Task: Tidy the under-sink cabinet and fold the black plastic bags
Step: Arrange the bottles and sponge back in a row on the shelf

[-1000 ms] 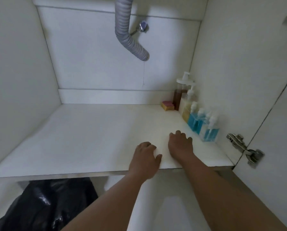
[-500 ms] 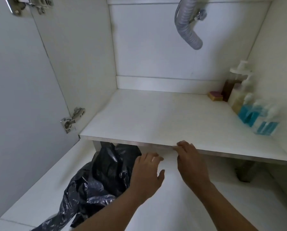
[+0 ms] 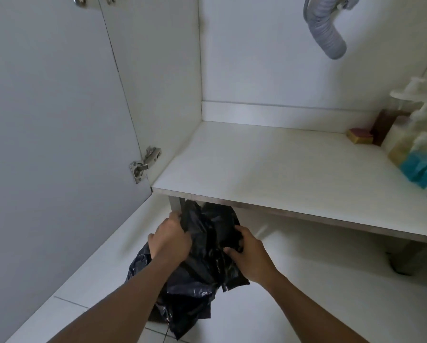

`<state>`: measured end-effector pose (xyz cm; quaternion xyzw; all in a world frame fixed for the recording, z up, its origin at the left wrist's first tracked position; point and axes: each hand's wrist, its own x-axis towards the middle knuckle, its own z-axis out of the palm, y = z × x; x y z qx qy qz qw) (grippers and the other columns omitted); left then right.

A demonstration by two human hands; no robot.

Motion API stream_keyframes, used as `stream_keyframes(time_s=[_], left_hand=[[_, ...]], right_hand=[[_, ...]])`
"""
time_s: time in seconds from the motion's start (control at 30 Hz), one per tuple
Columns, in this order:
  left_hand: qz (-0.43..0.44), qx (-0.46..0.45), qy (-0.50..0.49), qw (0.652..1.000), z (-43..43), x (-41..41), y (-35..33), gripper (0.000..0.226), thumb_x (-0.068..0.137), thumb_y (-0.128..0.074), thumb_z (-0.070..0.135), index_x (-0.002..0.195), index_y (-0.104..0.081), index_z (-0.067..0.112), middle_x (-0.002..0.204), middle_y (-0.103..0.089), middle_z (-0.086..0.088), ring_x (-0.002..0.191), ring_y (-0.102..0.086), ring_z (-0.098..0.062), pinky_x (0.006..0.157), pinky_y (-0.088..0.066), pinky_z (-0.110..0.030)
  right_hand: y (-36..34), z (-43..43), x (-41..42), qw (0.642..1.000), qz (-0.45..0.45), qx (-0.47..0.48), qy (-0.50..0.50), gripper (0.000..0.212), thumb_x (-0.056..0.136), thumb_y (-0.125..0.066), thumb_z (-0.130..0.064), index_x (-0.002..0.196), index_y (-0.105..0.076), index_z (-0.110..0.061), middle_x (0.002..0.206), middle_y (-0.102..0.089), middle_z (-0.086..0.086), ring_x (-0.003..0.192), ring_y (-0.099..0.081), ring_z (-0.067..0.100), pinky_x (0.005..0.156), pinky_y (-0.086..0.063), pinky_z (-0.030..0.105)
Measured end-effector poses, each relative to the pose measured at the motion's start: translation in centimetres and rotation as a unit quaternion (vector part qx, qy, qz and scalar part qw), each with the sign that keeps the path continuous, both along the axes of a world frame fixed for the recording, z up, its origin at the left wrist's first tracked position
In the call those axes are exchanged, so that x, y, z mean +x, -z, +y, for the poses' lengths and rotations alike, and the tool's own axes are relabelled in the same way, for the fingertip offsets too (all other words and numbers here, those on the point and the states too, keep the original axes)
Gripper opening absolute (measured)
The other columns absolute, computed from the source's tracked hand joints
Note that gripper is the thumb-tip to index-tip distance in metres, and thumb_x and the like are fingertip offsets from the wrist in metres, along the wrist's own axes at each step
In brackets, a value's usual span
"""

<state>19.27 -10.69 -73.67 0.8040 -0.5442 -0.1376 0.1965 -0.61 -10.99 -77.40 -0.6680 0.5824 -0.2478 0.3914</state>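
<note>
Grip: left hand and right hand are both clutching the crumpled black plastic bags, one on each side. Bundle is sitting just below the cabinet shelf front edge; soap bottles are standing at the shelf's right end.

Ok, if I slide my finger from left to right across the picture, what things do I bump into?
Door hinge, left hand, black plastic bags, right hand, grey hose, sponge, brown bottle, blue bottles.
</note>
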Motion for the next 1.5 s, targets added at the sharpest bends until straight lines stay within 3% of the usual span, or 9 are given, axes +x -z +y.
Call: stream_keyframes(time_s=[0.13, 0.3, 0.63, 0.83, 1.03, 1.17, 1.27, 1.37, 1.5], left_hand=[[-0.018, -0.041, 0.004, 0.999, -0.1, 0.5, -0.8, 0.022, 0.097, -0.054, 0.04, 0.101, -0.07, 0.026, 0.094, -0.069, 0.004, 0.08, -0.055, -0.018, 0.087, -0.045, -0.036], [-0.126, -0.14, 0.019, 0.982, -0.2, 0.6, -2.5, 0.038, 0.099, -0.048, 0.049, 0.09, -0.076, 0.026, 0.101, -0.052, 0.001, 0.1, -0.047, -0.024, 0.086, -0.035, -0.041], [-0.343, 0.024, 0.06, 0.937, -0.8, -0.8, -10.2, 0.02, 0.098, -0.041, 0.026, 0.09, -0.058, 0.02, 0.07, -0.053, 0.004, 0.074, -0.057, -0.02, 0.099, -0.035, -0.04], [-0.129, -0.102, 0.015, 0.986, -1.8, 0.2, -12.2, 0.028, 0.096, -0.058, 0.04, 0.122, -0.064, 0.03, 0.106, -0.072, -0.003, 0.108, -0.065, -0.026, 0.101, -0.04, -0.037], [-0.012, -0.109, -0.005, 0.994, -3.2, 2.1, -14.2, 0.033, 0.092, -0.068, 0.04, 0.121, -0.067, 0.025, 0.125, -0.065, -0.003, 0.117, -0.06, -0.028, 0.095, -0.046, -0.037], [-0.155, -0.032, 0.052, 0.986, -2.8, 2.5, -14.3, 0.064, 0.08, -0.074, 0.056, 0.135, -0.056, 0.028, 0.14, -0.053, -0.004, 0.128, -0.052, -0.031, 0.103, -0.043, -0.046], [-0.16, -0.053, 0.155, 0.973, -1.5, 1.4, -14.4, 0.066, 0.073, -0.08, 0.054, 0.132, -0.057, 0.035, 0.125, -0.055, 0.004, 0.124, -0.051, -0.023, 0.107, -0.038, -0.048], [-0.037, -0.117, 0.231, 0.965, 0.5, -0.4, -15.3, 0.041, 0.067, -0.075, 0.064, 0.095, -0.066, 0.036, 0.089, -0.063, 0.015, 0.084, -0.062, -0.01, 0.076, -0.048, -0.032], [-0.03, -0.009, 0.209, 0.977, 1.4, -2.1, -16.2, 0.075, 0.045, -0.065, 0.091, 0.09, -0.06, 0.031, 0.083, -0.068, 0.011, 0.081, -0.065, -0.011, 0.077, -0.054, -0.035]], right_hand=[[0.1, -0.2, 0.0, 0.999, -0.037, 0.01, 0.018, 0.034, 0.087, -0.071, -0.018, 0.12, -0.063, -0.023, 0.097, -0.067, -0.013, 0.091, -0.065, 0.005, 0.091, -0.055, 0.031], [-2.1, -0.2, -0.8, 0.97, -0.222, 0.079, 0.056, 0.006, 0.093, -0.063, -0.014, 0.093, -0.068, -0.015, 0.092, -0.073, 0.008, 0.084, -0.071, 0.02, 0.073, -0.059, 0.032], [-4.4, 0.2, -0.9, 0.992, -0.108, -0.068, 0.008, 0.027, 0.1, -0.054, -0.026, 0.124, -0.068, -0.026, 0.111, -0.071, -0.012, 0.103, -0.065, -0.001, 0.095, -0.051, 0.026], [-7.2, 0.1, -1.0, 0.923, -0.359, -0.015, 0.141, 0.012, 0.096, -0.062, -0.021, 0.106, -0.069, -0.021, 0.095, -0.074, 0.002, 0.085, -0.071, 0.012, 0.075, -0.057, 0.026], [-10.2, 0.0, -1.0, 0.867, -0.484, 0.121, 0.018, 0.031, 0.1, -0.047, -0.006, 0.12, -0.068, -0.017, 0.101, -0.073, 0.009, 0.091, -0.069, 0.022, 0.083, -0.056, 0.041], [-12.5, -0.1, -0.7, 0.855, -0.506, 0.114, -0.013, 0.031, 0.097, -0.05, -0.002, 0.119, -0.068, -0.015, 0.098, -0.072, 0.011, 0.088, -0.067, 0.024, 0.084, -0.053, 0.037], [-13.6, -0.3, 0.0, 0.863, -0.498, 0.088, -0.013, 0.031, 0.098, -0.052, -0.004, 0.123, -0.066, -0.015, 0.107, -0.072, 0.009, 0.097, -0.068, 0.025, 0.093, -0.053, 0.042], [-15.0, 0.0, 0.8, 0.901, -0.425, 0.081, -0.031, 0.028, 0.099, -0.053, -0.023, 0.123, -0.067, -0.02, 0.114, -0.073, 0.0, 0.107, -0.068, 0.017, 0.097, -0.051, 0.037], [-16.6, -0.4, 0.6, 0.857, -0.496, 0.124, -0.06, 0.051, 0.1, -0.036, -0.048, 0.142, -0.048, -0.024, 0.131, -0.064, 0.001, 0.123, -0.059, 0.018, 0.108, -0.041, 0.042]])
